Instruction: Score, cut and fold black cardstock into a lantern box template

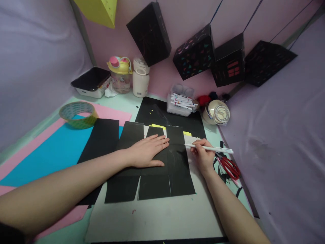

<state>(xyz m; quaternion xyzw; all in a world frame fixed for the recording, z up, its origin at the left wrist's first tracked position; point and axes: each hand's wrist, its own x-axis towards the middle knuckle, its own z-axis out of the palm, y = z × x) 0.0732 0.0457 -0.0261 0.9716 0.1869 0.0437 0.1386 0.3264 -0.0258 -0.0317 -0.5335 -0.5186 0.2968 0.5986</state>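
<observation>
A sheet of black paper (154, 184) with cut slits and flaps lies on a pale board (157, 220). My left hand (149, 150) rests flat across its middle, fingers stretched out. At the sheet's right edge, my right hand (204, 156) grips a slim white pen (218, 149). Its tip points left and meets the black paper's edge; whether it touches cannot be made out. Faint lines show on the paper. Just right of that hand lie red-handled scissors (230, 167), with black paper scraps around them.
Left are a tape roll (78, 115), blue paper (48, 152) and pink paper. Behind stand a marker box (181, 101), a white bottle (141, 81), a yellow-lidded jug (120, 76) and a black-topped tray (91, 81). Black paper boxes (195, 52) hang overhead. Curtains flank both sides.
</observation>
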